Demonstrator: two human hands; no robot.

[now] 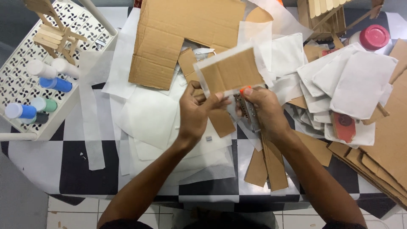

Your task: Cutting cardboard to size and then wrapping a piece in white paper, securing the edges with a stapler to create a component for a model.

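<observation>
the left hand [196,113] pinches the lower edge of a paper-backed cardboard rectangle [231,71], forearm running to seven o'clock. at three o'clock of it, the right hand [263,112] grips a metal stapler [246,111], thumb on its orange tip, wrist bent inward.

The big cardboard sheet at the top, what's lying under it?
White paper sheets stick out from under the big cardboard sheet at its left and lower edges; whatever lies beneath its middle is covered.

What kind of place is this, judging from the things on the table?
Probably a home craft table: cut cardboard sheets, small paint bottles in a white tray, and a stick-built miniature chair.
</observation>
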